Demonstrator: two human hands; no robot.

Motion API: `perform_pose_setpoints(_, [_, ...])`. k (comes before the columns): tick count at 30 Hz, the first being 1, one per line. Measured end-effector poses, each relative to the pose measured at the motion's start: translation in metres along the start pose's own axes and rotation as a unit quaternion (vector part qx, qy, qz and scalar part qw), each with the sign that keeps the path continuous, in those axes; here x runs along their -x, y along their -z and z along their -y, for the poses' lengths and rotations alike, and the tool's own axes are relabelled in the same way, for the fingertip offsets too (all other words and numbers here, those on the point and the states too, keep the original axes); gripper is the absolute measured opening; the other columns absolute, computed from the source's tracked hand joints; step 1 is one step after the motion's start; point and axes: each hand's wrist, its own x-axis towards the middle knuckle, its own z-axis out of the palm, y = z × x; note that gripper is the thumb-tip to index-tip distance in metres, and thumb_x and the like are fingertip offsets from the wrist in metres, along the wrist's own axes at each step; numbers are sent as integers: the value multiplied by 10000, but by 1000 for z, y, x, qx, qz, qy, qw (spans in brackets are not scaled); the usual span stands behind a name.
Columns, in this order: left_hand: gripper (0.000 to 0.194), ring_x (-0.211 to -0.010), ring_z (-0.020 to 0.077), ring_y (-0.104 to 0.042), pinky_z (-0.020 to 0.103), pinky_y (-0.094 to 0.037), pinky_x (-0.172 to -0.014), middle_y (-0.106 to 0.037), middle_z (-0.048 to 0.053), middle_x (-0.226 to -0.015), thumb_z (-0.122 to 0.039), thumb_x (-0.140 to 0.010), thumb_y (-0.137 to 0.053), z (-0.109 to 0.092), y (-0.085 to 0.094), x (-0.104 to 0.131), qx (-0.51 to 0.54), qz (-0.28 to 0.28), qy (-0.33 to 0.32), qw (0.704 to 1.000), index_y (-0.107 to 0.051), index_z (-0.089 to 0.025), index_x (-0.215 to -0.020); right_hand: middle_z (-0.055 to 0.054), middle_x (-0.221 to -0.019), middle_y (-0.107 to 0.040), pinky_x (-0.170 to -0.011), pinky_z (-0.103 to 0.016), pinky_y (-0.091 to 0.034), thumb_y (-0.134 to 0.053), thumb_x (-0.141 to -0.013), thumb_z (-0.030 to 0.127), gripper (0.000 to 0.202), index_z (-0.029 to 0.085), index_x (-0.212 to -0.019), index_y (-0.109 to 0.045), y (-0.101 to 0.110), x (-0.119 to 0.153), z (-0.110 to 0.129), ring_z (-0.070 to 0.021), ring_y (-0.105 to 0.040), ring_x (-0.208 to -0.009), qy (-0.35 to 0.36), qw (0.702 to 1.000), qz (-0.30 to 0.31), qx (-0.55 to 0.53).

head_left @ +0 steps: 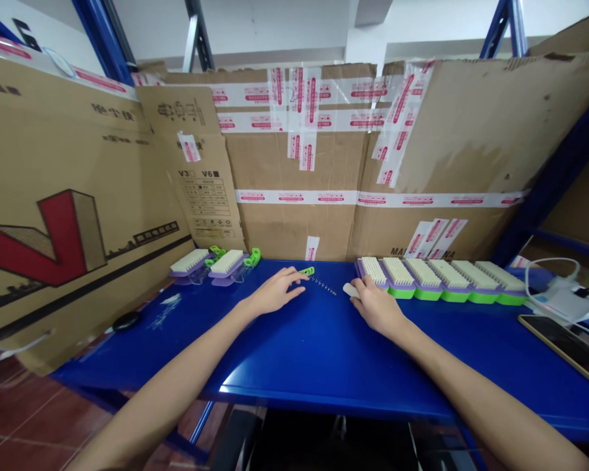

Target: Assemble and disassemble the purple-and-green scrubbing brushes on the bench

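I have both arms reaching forward, left hand palm down, thumb spread apart, right hand curled in.

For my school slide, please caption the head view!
Left hand at green piece, right hand holding white piece, brushes nearby.

A small, bright-green plastic piece lies at the left hand's fingertips. From just beside the green piece, tiny dark bits, too small to identify, run rightward in a slanting line. Farther right of it, a pale, rounded piece juts from the right hand's fingers.
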Motion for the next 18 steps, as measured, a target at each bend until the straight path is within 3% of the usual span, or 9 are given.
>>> perform_pose_setpoints(5, [378, -1230, 259, -692, 435, -564, -1164, -696, 95, -1305, -451, -1164, -564, -2, -2, 2, 5, 4, -7, 1000, -720, -284, -1464, -179, -1418, -651, -791, -383, -546, -544, -1141, 249, 266, 211, -1403, -573, 9, 1, 5, -328, -794, -1110, -13, 999, 49, 3])
perform_pose_setpoints(9, [441, -1411, 305, -619, 541, -495, -1262, -573, 131, -1583, -450, -1175, -523, 9, -10, 0, -53, -4, 8, 999, -649, -304, -1572, -176, -1482, -621, -840, -385, -557, -516, -1161, 268, 287, 212, -1441, -545, 18, 2, 11, -330, -785, -1166, -34, 996, 81, 2])
perform_pose_setpoints(12, [457, -1449, 342, -564, 617, -474, -1242, -531, 109, -1718, -381, -1193, -455, 14, -15, -5, -110, 21, 28, 993, -618, -332, -1618, -182, -1488, -615, -872, -406, -567, -520, -1163, 268, 288, 213, -1445, -551, 21, 4, 13, -337, -784, -1172, -37, 996, 84, 1])
perform_pose_setpoints(18, [410, -1245, 292, -601, 464, -512, -1079, -727, 111, -1432, -386, -1213, -440, 10, -6, -7, -160, 33, 1, 987, -715, -294, -1503, -178, -1479, -611, -863, -407, -561, -516, -1167, 275, 278, 210, -1435, -552, 19, 3, 10, -331, -783, -1158, -24, 996, 81, -3])
